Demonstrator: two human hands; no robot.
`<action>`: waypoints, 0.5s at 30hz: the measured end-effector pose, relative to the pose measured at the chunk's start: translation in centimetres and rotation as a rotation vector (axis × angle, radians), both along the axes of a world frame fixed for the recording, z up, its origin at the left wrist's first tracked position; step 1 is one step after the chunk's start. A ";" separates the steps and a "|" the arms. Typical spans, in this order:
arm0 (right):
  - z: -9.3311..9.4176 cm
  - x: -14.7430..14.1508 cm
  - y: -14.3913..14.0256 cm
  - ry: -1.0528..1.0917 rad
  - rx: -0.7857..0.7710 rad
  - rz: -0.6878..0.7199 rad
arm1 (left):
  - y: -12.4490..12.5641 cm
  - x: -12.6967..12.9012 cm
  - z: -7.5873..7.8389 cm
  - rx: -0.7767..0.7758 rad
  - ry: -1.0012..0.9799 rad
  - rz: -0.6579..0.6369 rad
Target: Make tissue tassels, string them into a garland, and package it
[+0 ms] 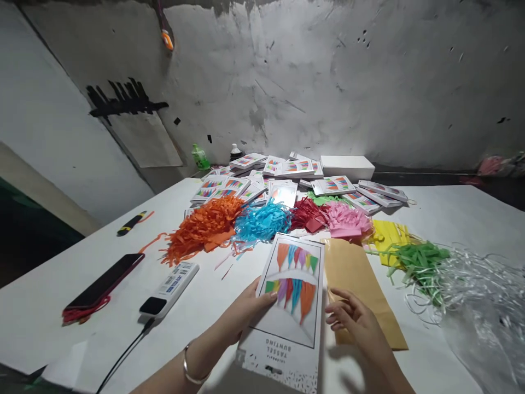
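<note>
My left hand grips a flat white tassel bunting box by its left side, thumb on the printed front. Colourful tassels are pictured on the box, and its lettering appears upside down to me. Just off the box's right edge is my right hand, fingers loosely curled and apart, holding nothing I can see. Beneath that hand lies a brown paper envelope. Beyond the box, tissue tassels sit in bunches: orange, blue, dark red, pink, yellow and green.
Several similar boxes are piled at the back, beside a plain white box and a green bottle. A phone, a white cabled device and a cutter lie left. Clear plastic strands spread right.
</note>
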State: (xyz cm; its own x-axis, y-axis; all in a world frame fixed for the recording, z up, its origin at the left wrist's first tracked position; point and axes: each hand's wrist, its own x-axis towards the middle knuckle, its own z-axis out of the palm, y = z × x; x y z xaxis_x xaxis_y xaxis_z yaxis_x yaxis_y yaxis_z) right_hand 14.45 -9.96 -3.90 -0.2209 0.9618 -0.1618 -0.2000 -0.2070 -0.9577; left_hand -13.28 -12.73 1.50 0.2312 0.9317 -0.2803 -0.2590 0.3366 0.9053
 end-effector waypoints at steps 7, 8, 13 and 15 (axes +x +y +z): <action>-2.8 1.3 0.4 -0.028 -0.060 -0.114 | 7.5 -0.5 3.9 0.119 0.083 -0.143; -2.9 1.1 0.4 -0.024 -0.069 -0.109 | 10.0 -1.0 5.5 0.178 0.078 -0.069; -3.1 0.3 -0.2 -0.038 -0.075 -0.115 | 19.6 -2.9 8.8 0.239 0.098 0.051; -3.2 0.2 -0.3 -0.058 -0.090 -0.104 | 19.1 -2.6 6.7 0.180 0.142 -0.040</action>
State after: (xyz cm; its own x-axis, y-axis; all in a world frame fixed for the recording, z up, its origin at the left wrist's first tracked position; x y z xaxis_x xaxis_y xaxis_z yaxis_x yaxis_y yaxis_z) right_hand 14.67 -10.25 -7.14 -0.1091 0.9599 -0.2584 -0.1700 -0.2742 -0.9465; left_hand -15.92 6.40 8.17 0.2387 0.9606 -0.1426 -0.1142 0.1736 0.9782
